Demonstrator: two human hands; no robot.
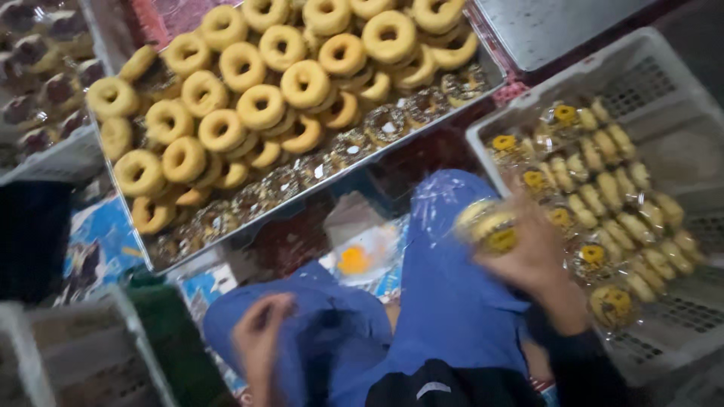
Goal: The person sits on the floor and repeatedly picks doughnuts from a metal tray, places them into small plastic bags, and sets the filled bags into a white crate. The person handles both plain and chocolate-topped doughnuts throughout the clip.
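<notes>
From the head camera, you are looking down over your knees in blue trousers at a floor-level packing spot. Your right hand is raised beside the white plastic crate and is closed around a wrapped pastry, a blurred yellow bundle with a darker yellow centre, held just short of the crate's near edge. Your left hand hangs low over your left knee; it is blurred by motion, the fingers look curled, but you cannot tell whether it holds anything. The crate on your right already carries a good layer of wrapped pastries, lying in rough rows in clear film, some with yellow discs showing; its far corner and near rim remain bare mesh, so by the look of it the filling is partway along with room left. Ahead of you sits a long metal tray heaped with plain ring doughnuts, and along its near edge a row of dark chocolate-topped doughnuts; none of these are wrapped, so much stock appears untouched. At the far left, another tray of dark-glazed pastries is partly visible.
</notes>
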